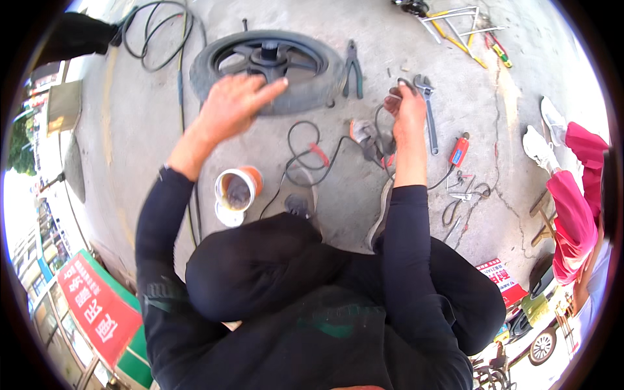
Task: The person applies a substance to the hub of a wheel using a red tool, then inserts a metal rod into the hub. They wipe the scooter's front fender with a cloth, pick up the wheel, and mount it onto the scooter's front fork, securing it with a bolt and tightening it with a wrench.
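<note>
A spoked wheel with a black tyre (312,93) lies flat on the concrete in front of me, its dark hub standing up in the middle. My left hand (231,107) is over the tyre's near left side, fingers stretched out and holding nothing; whether it touches the rubber I cannot tell. Off to the wheel's right, my right hand (408,110) pinches a small dark round part (407,85), partly hidden by the fingers. Just right of that hand lies an adjustable wrench (431,120). Dark-handled pliers (353,73) rest between the wheel and the hand.
An orange-and-white tub (252,179) with brownish contents stands near my left knee. A red corded tool (459,153) lies on the right, its black cable looped between my feet. Scissors (481,190), a screwdriver (501,53) and a coiled hose (148,57) lie around. A person in red trousers (572,208) is at right.
</note>
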A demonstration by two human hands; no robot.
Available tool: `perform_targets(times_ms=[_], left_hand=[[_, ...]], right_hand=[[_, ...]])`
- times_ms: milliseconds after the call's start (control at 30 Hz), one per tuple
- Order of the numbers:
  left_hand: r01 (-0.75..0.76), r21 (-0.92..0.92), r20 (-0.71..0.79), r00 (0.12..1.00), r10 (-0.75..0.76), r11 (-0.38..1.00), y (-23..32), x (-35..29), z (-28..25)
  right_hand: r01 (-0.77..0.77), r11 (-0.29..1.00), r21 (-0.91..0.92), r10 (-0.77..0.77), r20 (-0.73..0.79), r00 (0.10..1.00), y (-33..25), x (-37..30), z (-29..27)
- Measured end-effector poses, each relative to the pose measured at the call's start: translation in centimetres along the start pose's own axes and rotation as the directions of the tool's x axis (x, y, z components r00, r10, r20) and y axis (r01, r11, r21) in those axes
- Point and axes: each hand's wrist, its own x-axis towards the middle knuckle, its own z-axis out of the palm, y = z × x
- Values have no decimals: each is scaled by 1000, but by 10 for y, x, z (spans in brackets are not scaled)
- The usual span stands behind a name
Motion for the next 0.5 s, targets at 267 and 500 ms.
perform_targets(times_ms=[267,500], left_hand=[[514,-384,-266,734,-625,767,-87,9,-49],[592,-49,-364,740,-566,805,-91,18,-55]], right_hand=[[-69,993,-91,74,50,996,22,-16,1],[-51,984,-171,47,-25,999,30,10,-33]])
